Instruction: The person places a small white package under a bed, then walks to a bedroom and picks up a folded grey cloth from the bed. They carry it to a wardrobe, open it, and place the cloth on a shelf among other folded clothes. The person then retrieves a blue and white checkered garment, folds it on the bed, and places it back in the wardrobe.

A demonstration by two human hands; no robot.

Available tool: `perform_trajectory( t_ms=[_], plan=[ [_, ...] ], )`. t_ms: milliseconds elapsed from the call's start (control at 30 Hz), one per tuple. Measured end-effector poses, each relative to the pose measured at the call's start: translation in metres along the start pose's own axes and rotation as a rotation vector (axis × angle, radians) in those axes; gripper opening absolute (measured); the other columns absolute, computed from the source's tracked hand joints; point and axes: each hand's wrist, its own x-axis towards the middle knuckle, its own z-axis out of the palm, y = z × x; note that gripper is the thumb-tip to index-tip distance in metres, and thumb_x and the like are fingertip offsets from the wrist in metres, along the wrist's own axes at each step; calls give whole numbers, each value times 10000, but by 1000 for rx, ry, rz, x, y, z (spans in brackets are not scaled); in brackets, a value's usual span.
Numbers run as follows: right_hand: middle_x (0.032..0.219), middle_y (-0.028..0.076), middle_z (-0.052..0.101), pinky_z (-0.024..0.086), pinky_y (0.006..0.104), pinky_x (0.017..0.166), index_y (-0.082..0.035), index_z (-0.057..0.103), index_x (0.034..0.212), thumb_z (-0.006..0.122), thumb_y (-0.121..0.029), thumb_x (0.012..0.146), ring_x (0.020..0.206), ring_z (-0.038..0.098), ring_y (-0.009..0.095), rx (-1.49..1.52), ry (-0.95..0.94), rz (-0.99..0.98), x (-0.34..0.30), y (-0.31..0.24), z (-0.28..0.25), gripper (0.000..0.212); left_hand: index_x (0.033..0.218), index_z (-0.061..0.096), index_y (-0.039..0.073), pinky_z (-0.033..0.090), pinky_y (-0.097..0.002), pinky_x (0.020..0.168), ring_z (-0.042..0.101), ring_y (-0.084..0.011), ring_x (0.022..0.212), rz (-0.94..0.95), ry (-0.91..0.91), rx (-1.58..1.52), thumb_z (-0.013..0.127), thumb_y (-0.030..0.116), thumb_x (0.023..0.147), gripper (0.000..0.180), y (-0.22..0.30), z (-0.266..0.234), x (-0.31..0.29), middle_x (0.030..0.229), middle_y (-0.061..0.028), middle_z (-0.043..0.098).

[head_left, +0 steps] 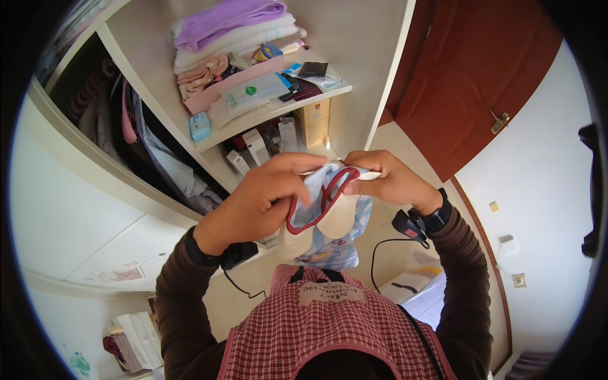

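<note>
In front of my chest hangs a small cloth garment (339,218) in light blue check and cream, with dark red binding round its opening. It looks like a child's smock, with a cream collar-like flap and a printed figure low down. My right hand (389,179) pinches its upper right edge, thumb below and fingers on top. On the other side my left hand (263,196) grips the garment's left edge; its fingers reach over the opening and one is slightly blurred. The blue checked inside shows between both hands.
Ahead stands an open cabinet with folded towels (234,28), packets and a pink box on its shelf (272,107); several boxes (256,147) stand beneath. Clothes (168,161) hang at the left. A red-brown door (472,82) is at right. Black cables run from devices at both wrists.
</note>
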Motion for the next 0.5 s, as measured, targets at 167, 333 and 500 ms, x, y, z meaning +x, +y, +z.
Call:
perform_trajectory(
  t_ms=[167, 333, 500],
  plan=[
    [880, 117, 595, 464, 320, 719, 42, 654, 921, 723, -33, 855, 804, 565, 230, -133, 77, -250, -3, 0, 7, 122, 1151, 639, 8, 469, -264, 785, 569, -106, 967, -725, 226, -648, 490, 240, 1029, 301, -22, 14, -15, 1059, -71, 631],
    [953, 158, 612, 492, 367, 749, 52, 635, 922, 688, 84, 801, 865, 600, 327, -237, 80, -254, 0, 4, 11, 136, 1033, 687, -24, 427, -212, 654, 519, -58, 708, -771, 12, -327, 549, 461, 992, 506, -25, 10, -25, 837, -21, 636],
    [1003, 165, 609, 505, 380, 797, 53, 628, 918, 686, 101, 785, 930, 608, 345, -259, 30, -225, 3, 12, 16, 153, 1049, 671, -28, 422, -189, 601, 544, -28, 687, -740, 130, -478, 643, 227, 953, 274, -23, 18, -20, 812, 15, 634]
  ],
)
